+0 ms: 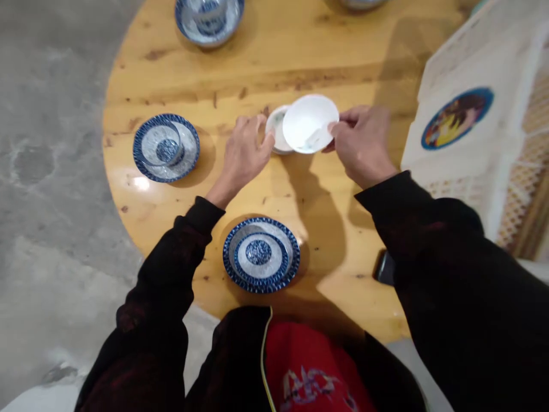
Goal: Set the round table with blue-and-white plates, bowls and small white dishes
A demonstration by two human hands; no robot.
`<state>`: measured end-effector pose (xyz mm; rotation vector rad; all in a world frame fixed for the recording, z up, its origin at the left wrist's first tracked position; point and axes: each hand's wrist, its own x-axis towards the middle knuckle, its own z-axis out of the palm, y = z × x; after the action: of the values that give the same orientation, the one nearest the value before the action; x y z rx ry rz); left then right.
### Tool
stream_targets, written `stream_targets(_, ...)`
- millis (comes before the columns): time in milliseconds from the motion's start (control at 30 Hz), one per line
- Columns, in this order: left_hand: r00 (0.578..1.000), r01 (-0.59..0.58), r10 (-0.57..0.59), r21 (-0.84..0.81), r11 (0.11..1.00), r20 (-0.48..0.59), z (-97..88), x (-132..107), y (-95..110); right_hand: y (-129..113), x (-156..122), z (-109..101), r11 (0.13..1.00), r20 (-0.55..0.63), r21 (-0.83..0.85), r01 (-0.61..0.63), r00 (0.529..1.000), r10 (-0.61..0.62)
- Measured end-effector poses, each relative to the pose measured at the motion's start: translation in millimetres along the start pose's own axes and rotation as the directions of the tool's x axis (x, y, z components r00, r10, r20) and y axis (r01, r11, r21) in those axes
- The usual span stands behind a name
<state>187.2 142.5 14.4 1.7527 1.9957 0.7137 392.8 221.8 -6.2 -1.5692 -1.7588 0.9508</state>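
My right hand pinches the rim of a white bowl, holding it tilted above the round wooden table. Just left of it and partly under it stands a smaller white cup, and my left hand has its fingers curled against that cup's side. Both arms wear dark sleeves.
A blue-and-white plate with a small dish on it lies near the front edge. A blue-patterned bowl on a saucer stands at the left, another such bowl at the far edge. A white crate stands to the right. A dark object lies near my right sleeve.
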Motion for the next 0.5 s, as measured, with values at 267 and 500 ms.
stream_targets(267, 0.974, -0.124, 0.165, -0.245, 0.962, 0.153, -12.8, -114.8, 59.6, 38.0, -154.6, -69.0, 0.958, -0.037, 0.164, -0.235, 0.969, 0.244)
stream_targets(500, 0.729, 0.291, 0.046, -0.370, 0.882, 0.683, 46.6, -253.0, 106.3, 102.0, -285.3, -80.1, 0.894, -0.036, 0.200, -0.401, 0.909, 0.416)
